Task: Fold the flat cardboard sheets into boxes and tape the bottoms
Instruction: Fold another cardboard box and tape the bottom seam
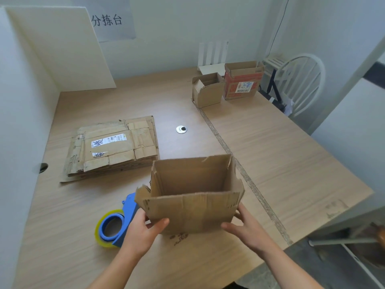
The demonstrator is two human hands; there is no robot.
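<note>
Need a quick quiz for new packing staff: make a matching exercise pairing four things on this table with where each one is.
Things:
1. tape dispenser
2. stack of flat cardboard sheets
3. red-printed box
4. open brown box

Places:
A. held between the left hand and the right hand
B. at the far right end of the table
C. lying flat, left of the table's middle
D. on the table just left of the left hand

Pairs: 1-D, 2-C, 3-B, 4-A
</note>
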